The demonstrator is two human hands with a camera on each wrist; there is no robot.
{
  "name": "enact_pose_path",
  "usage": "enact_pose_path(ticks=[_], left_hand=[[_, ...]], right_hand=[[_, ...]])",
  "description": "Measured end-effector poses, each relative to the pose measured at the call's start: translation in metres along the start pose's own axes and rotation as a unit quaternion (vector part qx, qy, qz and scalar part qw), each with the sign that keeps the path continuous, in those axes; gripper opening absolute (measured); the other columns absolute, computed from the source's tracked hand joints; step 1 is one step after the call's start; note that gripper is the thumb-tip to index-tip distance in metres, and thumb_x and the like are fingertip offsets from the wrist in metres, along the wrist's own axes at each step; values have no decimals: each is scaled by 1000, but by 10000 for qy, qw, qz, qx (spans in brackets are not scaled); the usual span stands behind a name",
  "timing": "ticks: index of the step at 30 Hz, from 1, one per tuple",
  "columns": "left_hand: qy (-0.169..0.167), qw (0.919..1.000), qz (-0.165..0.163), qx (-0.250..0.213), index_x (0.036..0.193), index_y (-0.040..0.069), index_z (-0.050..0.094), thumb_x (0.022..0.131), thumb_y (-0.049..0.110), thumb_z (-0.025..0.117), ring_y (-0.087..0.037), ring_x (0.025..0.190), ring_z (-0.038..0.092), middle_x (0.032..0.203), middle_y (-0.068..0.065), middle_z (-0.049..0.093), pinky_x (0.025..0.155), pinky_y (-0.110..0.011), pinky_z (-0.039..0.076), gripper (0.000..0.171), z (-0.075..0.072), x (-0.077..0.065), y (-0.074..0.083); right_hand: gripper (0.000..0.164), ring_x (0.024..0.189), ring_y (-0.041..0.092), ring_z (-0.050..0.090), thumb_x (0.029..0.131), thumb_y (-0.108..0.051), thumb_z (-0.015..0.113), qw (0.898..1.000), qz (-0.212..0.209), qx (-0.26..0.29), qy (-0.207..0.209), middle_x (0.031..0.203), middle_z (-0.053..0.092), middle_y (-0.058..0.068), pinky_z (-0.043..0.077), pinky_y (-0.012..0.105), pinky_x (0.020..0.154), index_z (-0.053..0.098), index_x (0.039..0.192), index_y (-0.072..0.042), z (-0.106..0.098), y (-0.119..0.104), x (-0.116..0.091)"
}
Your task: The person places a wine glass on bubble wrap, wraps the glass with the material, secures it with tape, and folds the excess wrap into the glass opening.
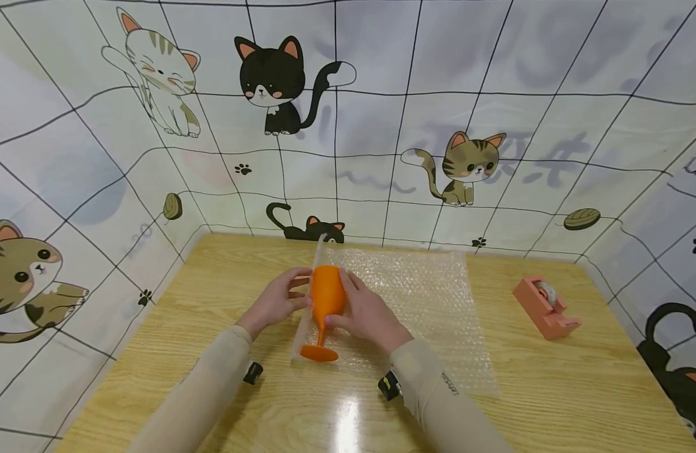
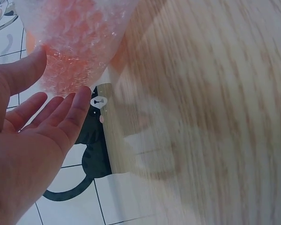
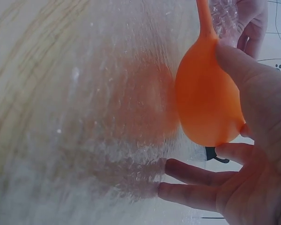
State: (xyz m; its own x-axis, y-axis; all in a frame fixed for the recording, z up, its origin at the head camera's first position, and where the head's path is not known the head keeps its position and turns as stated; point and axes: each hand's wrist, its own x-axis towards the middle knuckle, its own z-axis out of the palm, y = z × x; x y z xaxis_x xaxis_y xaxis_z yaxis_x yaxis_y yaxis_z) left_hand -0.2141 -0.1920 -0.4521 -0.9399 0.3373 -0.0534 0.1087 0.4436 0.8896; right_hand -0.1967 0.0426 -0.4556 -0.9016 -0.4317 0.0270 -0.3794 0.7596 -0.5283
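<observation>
Right hand (image 1: 370, 313) gripping the orange goblet (image 1: 327, 299), which lies along the left side of the bubble wrap (image 1: 421, 302)! Left hand (image 1: 273, 303) touches wrap, fingers relaxed. Cradle the bowl (image 3: 203, 93) (light, slippery, I'd guess), not the stem (image 1: 322, 336).

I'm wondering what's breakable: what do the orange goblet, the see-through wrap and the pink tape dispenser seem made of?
The goblet could be satiny plastic or coated glass: smooth, solid orange. The wrap seems shiny, clear plastic film: its bubbles glint. The tape dispenser is probably hard plastic, fairly matte, with even colour.
</observation>
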Motion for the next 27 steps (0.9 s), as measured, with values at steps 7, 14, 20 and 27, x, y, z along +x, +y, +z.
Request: enact_pose_path(ticks=[7,14,20,27], left_hand=[[22,10000,-61,-24,152,3,43,94,-2,72,-43,135,53,156,-22,44,106,-51,50,65,0,-1,2],[149,9992,267,254,150,1,46,91,0,76,-42,137,51,154,-20,46,107,-53,50,66,5,1,3],[220,9982,474,292,149,1,48,91,-2,76,-41,137,50,153,-19,45,107,-52,50,65,12,2,4],[250,9962,682,471,149,1,49,91,-3,75,-42,135,50,151,-20,45,106,-52,51,63,17,4,5]], right_hand=[[109,142,42,47,88,-59,75,9998,105,-124,-150,169,26,16,43,54,114,14,167,-14,-3,1,3],[110,138,40,51,89,-59,74,9996,138,-99,-223,170,26,12,45,53,112,10,167,-16,-5,6,1],[110,142,39,46,89,-57,75,9998,14,-108,-165,169,27,14,42,52,114,13,167,-11,-5,11,0],[109,145,39,43,88,-54,78,9999,39,102,-99,166,31,16,39,52,117,17,165,-7,-7,14,-4]])
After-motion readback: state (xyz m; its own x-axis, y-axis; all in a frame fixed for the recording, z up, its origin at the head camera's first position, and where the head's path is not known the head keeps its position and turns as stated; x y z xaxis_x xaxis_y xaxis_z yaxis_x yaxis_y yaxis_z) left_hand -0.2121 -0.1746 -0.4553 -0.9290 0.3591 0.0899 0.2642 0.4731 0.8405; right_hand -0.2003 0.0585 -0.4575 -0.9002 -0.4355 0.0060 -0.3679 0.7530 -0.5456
